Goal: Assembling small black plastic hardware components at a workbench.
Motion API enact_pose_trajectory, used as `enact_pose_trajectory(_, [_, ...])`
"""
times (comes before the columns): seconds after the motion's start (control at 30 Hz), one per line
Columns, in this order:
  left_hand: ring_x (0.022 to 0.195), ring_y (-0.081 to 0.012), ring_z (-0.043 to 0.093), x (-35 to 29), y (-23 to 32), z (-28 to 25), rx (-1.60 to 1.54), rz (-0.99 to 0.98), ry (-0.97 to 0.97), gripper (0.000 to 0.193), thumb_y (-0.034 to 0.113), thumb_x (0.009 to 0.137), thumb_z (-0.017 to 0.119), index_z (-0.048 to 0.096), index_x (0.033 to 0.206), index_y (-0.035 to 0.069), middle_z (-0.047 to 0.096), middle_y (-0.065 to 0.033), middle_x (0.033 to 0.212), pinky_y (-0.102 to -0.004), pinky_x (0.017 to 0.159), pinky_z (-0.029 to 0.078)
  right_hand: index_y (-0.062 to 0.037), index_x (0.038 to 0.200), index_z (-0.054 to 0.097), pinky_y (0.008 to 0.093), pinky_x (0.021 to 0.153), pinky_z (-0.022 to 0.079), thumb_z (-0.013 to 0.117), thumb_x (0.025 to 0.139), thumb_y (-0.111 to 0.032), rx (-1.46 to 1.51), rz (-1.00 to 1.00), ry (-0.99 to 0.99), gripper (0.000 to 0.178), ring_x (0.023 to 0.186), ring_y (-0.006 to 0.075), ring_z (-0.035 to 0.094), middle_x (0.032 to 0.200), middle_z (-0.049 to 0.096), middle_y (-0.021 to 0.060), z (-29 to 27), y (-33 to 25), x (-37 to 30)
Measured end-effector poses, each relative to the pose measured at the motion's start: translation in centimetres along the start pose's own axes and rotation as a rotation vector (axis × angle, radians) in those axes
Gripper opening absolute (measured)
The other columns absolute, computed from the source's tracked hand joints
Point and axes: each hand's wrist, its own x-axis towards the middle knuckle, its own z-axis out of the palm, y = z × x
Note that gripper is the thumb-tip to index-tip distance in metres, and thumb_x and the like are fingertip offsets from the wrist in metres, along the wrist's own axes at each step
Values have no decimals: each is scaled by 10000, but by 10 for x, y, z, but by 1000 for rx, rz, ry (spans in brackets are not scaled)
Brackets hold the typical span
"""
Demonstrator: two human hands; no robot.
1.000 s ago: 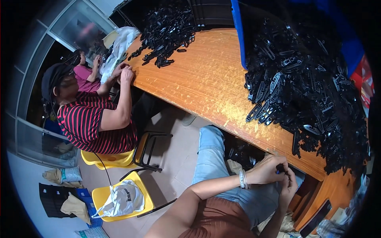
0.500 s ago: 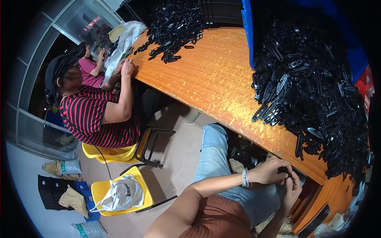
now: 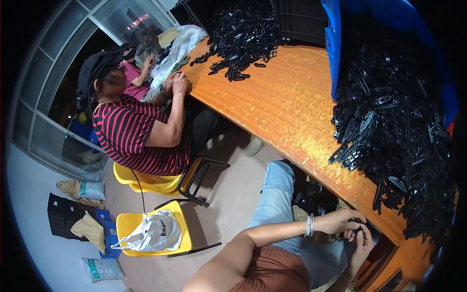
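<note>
My left hand (image 3: 339, 221), with a bracelet (image 3: 310, 225) at the wrist, is close to the table's front edge above my lap. Facing it, my right hand (image 3: 364, 243) has its fingers curled up toward the left fingertips. Between them both hands pinch a small black plastic piece (image 3: 356, 225), mostly covered by the fingers. Beyond my hands lies a large heap of black plastic parts (image 3: 389, 131), several of them shaped like long narrow frames. It spills out of a tipped blue bin (image 3: 332, 63) onto the wooden table (image 3: 277, 102).
Another heap of black parts (image 3: 243, 34) lies at the table's far end. A person in a striped shirt (image 3: 141, 136) sits on my left, with another person behind. A yellow chair (image 3: 127, 226) holds a white bag (image 3: 158, 233). Black parts (image 3: 311, 197) also lie under the table.
The whole view has shifted, so the scene sits farther right and lower. My hands stay together at the black piece, with the fingers slightly rearranged.
</note>
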Motion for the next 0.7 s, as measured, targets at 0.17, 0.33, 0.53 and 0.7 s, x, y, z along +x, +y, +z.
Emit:
enact_pose_trajectory(0.17, [588,-141,605,0,-1,0,73,23,9,202,61,914,490,519,1058,-77,603,-115,700,-254,539,505,57,1084,570,205,604,387,519,910,-133,-10,12,21,263,658,83,480,756,535,27,1,2,0])
enact_pose_trajectory(0.33, [581,-138,608,-2,5,0,84,10,24,210,72,913,497,518,1057,-80,610,-112,685,-252,532,502,61,1081,570,206,601,385,512,915,-136,7,43,26,264,665,82,483,766,543,30,2,3,-1])
enact_pose_trajectory(0.53, [579,-131,602,-3,2,-2,54,-10,16,209,67,914,491,516,1061,-80,610,-112,683,-251,531,500,60,1077,573,207,599,385,512,914,-125,-5,42,28,254,666,81,486,770,546,31,3,0,-1])
enact_pose_trajectory(0.7, [576,-128,599,-4,3,-1,56,5,23,201,66,916,483,518,1059,-71,608,-106,681,-249,531,499,63,1073,574,205,596,385,510,912,-114,-4,42,18,248,663,81,485,773,549,34,4,1,-1])
